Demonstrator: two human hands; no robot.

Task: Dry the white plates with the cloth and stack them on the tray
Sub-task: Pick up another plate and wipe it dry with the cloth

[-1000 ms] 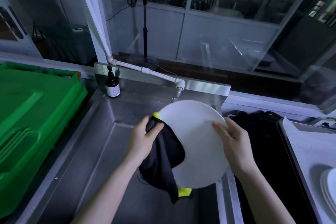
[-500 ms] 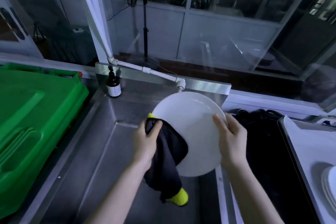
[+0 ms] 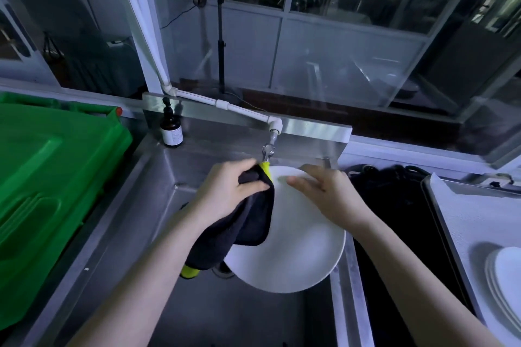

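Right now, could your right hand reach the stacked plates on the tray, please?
Probably yes: nothing stands between the right hand and the stacked plates on the tray, though it is holding the white plate.

Only the hands and forearms of the person show. The left hand [image 3: 225, 191] and the right hand [image 3: 329, 194] are bare, with slender fingers and smooth backs. Behind each hand the wrist is bare as well, narrow where it meets the hand. The left forearm [image 3: 146, 276] and the right forearm [image 3: 417, 276] are slim and uncovered from the wrists back to the lower edge of view, widening away from the hands. The fingertips are slightly blurred, so the nails cannot be told.
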